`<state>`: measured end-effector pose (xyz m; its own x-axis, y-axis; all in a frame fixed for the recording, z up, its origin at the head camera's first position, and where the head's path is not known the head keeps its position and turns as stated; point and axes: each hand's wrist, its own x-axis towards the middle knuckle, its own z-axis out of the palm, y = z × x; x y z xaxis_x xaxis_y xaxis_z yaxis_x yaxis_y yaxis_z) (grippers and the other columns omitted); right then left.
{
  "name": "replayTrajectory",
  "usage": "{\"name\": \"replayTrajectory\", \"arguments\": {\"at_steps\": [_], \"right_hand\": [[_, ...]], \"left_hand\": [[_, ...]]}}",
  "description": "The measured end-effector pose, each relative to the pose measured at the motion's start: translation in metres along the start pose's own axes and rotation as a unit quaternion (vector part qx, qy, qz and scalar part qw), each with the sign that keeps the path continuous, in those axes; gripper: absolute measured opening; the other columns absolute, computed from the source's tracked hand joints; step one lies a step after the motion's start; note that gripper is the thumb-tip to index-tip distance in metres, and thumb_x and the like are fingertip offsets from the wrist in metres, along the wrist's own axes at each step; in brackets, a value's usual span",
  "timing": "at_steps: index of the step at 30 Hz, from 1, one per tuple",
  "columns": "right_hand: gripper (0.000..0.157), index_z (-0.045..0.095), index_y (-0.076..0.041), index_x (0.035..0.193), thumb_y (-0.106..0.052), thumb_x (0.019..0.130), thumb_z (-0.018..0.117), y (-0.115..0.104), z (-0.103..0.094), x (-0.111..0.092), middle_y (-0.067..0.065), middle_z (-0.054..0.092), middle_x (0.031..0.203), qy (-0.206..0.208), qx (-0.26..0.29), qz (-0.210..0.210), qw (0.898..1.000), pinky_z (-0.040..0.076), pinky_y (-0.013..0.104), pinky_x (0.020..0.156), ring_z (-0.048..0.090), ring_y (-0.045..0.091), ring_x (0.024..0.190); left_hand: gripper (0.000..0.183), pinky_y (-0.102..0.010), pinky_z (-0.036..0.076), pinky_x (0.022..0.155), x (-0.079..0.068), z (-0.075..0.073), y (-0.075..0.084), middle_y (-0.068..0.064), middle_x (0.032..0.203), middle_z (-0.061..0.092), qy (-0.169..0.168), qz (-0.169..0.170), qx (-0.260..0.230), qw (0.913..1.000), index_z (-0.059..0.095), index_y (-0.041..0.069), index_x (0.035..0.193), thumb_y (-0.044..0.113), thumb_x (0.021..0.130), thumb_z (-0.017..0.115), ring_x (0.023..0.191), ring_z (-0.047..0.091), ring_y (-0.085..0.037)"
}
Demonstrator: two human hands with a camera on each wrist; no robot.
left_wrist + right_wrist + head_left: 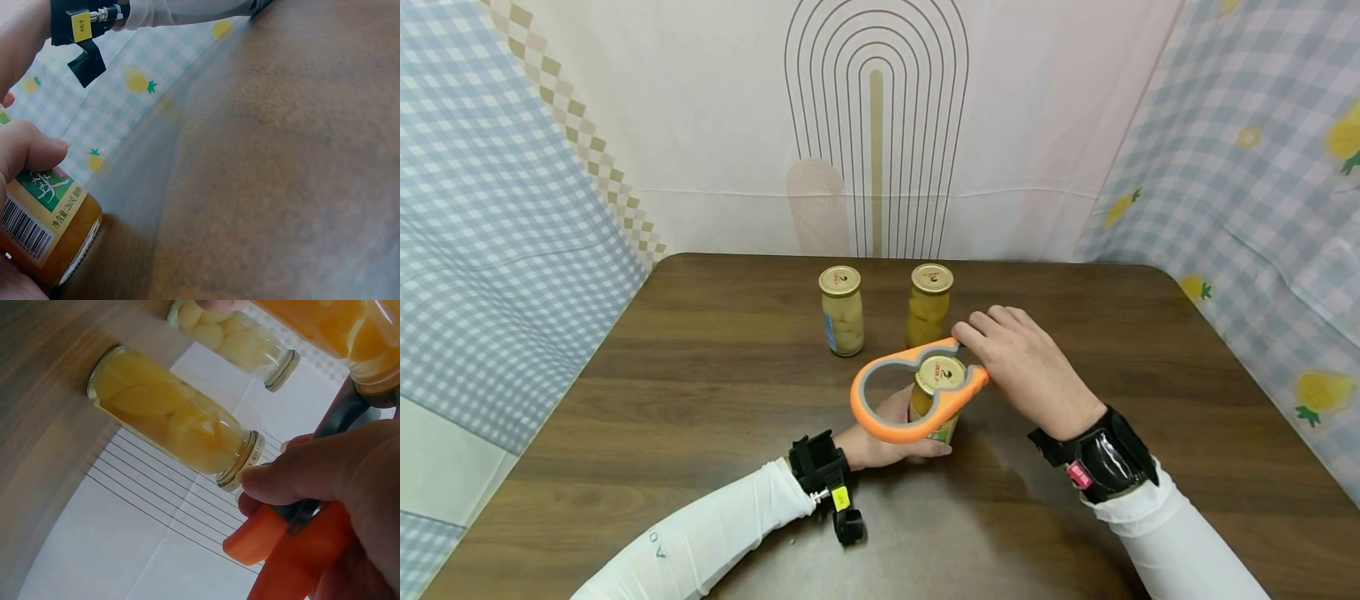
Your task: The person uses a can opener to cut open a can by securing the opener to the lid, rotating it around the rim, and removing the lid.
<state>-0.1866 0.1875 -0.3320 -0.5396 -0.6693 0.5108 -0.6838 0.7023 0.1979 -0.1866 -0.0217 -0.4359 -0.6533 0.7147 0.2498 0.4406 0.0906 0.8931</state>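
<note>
My left hand grips a glass jar of orange fruit low on its side; its green label and barcode show in the left wrist view. Around or just above that jar's gold lid lies an orange jar opener with a grey inner lining; whether it touches the lid I cannot tell. My right hand holds the opener at its handle end, and thumb and fingers close on the orange handles in the right wrist view.
Behind the gripped jar stands another jar of yellow fruit with a gold lid. Left of it is a jar of paler fruit. The brown wooden table is bordered by a white patterned cloth at the back and checked cloths at both sides.
</note>
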Motion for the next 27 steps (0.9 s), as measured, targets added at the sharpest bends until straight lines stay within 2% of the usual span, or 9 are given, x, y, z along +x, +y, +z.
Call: {"name": "replayTrajectory", "arguments": {"at_steps": [6,11,16,23,27], "right_hand": [[0.03,0.059,-0.008,0.1,0.012,0.08,0.071,0.0014,0.0011,0.0009,0.004,0.058,0.09,0.005,-0.005,-0.007,1.0,0.049,0.041,0.087,0.055,0.026,0.089],[0.028,0.059,-0.008,0.101,0.011,0.083,0.068,0.0027,0.0026,0.0016,0.004,0.06,0.091,0.008,-0.007,-0.012,1.0,0.049,0.04,0.088,0.055,0.025,0.09],[0.028,0.061,-0.007,0.103,0.012,0.084,0.067,0.0041,0.0034,0.002,0.004,0.061,0.092,0.009,-0.008,-0.017,1.0,0.049,0.04,0.091,0.055,0.025,0.092],[0.024,0.059,-0.007,0.101,0.012,0.088,0.059,0.006,0.0047,0.0035,0.004,0.059,0.093,0.008,-0.014,-0.023,1.0,0.048,0.039,0.095,0.055,0.026,0.094],[0.023,0.059,-0.007,0.102,0.012,0.09,0.057,0.0068,0.0063,0.0046,0.004,0.059,0.096,0.006,-0.017,-0.023,1.0,0.048,0.04,0.096,0.056,0.026,0.098]], "left_hand": [[0.109,-0.027,0.021,0.126,0.0002,-0.0002,0.0002,0.016,0.169,0.011,0.008,0.008,0.003,0.9999,0.009,0.026,0.163,0.012,0.083,0.082,0.155,0.013,-0.008],[0.109,-0.025,0.023,0.125,0.0008,-0.0012,0.0002,0.016,0.169,0.014,0.007,0.009,0.002,0.9999,0.01,0.03,0.163,0.011,0.083,0.082,0.154,0.016,-0.007],[0.107,-0.027,0.025,0.125,0.0018,-0.0019,-0.0006,0.011,0.169,0.018,0.006,0.014,0.002,0.9999,0.012,0.026,0.163,0.011,0.083,0.082,0.154,0.018,-0.009],[0.102,-0.024,0.028,0.122,0.002,-0.0015,-0.0027,0.007,0.167,0.027,-0.005,-0.016,-0.042,0.999,0.017,0.016,0.163,0.005,0.083,0.08,0.151,0.026,-0.007],[0.107,-0.025,0.029,0.122,0.0011,-0.0018,-0.003,0.003,0.166,0.029,0.01,0.0,-0.041,0.9991,0.015,0.016,0.163,0.005,0.08,0.082,0.15,0.028,-0.009]]}}
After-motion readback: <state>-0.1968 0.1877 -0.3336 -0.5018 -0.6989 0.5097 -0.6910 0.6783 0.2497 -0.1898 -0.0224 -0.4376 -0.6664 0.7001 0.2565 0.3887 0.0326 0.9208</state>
